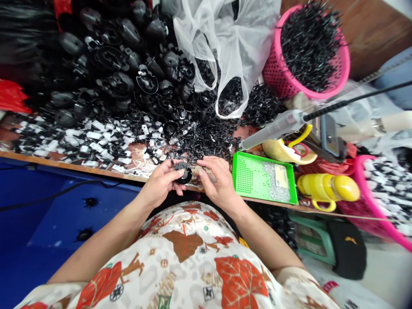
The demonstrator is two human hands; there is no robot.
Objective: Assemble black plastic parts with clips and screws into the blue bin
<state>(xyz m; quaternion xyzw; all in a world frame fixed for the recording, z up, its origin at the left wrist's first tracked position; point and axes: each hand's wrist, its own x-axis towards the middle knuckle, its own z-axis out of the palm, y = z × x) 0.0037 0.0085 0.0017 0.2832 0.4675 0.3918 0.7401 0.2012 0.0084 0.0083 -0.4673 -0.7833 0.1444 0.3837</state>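
Observation:
My left hand point(162, 182) is closed around a small round black plastic part point(183, 172) at the near edge of the workbench. My right hand point(217, 180) sits just right of it, fingers curled and pinched toward the part; whatever it holds is too small to make out. Directly beyond both hands lies a heap of small black clips point(206, 137). A green tray point(238, 171) of tiny silver screws sits immediately right of my right hand.
Large black moulded housings point(116, 64) are piled at the back left, white and black tabs point(86, 141) in front. A clear plastic bag point(228, 47), a pink basket point(273, 77) of black pieces, an electric screwdriver point(277, 126), a yellow bottle point(328, 186) and a blue bin point(48, 214) surround me.

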